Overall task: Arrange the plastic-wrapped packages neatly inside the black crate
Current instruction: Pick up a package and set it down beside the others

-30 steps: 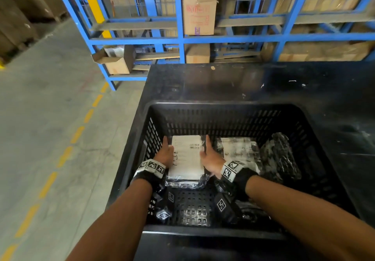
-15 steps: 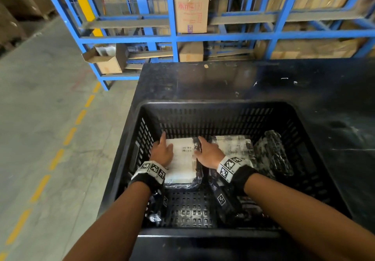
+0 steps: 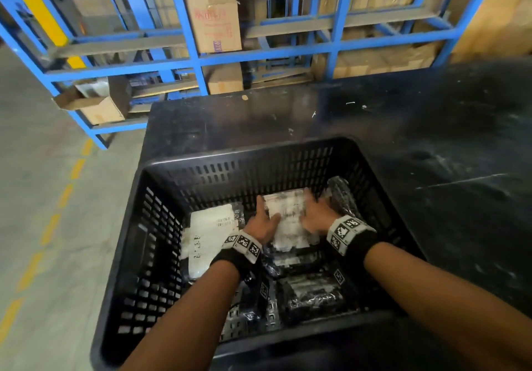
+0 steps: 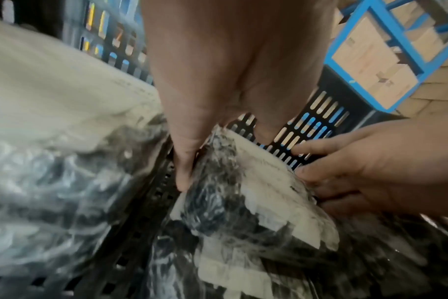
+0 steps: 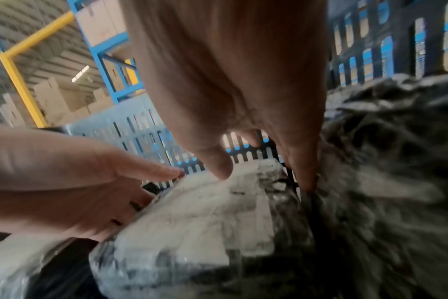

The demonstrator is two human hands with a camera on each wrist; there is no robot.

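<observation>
Head view
Black crate [image 3: 138, 255]: stood on the black desk [image 3: 431, 128], slotted walls, open top.
Middle package [image 3: 289, 221]: plastic-wrapped, pale label up, lay on the crate floor toward the far wall.
Left hand [image 3: 263, 223]: set against the left edge of the middle package, thumb over the top face.
Right hand [image 3: 315, 218]: set against the right edge of the same package; blurred.
Left package [image 3: 211, 232]: pale, printed label up, flat beside the crate's left wall, just beside the left hand.
Dark package [image 3: 344, 195]: wrapped, tilted against the right side, just beyond the right hand.
Near package [image 3: 312, 295]: dark, wrapped, lay in the near right part of the crate.
Blue rack [image 3: 184, 19]: held cardboard boxes, beyond the desk.
Floor [image 3: 34, 212]: grey concrete, dashed yellow line.

Left wrist view
Left hand [image 4: 233, 76]: fingers [image 4: 183, 174] straight down along the side of the middle package [image 4: 256, 202], touching the wrap; thumb lay over its top edge.
Right hand [image 4: 386, 161]: fingers curled round the opposite edge.
Left package [image 4: 51, 97]: large pale face at the left of frame, blurred.

Right wrist view
Right hand [image 5: 238, 81]: thumb on top of the middle package [image 5: 205, 212], fingers [image 5: 306, 178] down its far side, pinching it.
Left hand [image 5: 64, 182]: fingers extended, pressed on the package's other edge.
Dark package [image 5: 396, 161]: close against the right hand, blurred.
</observation>
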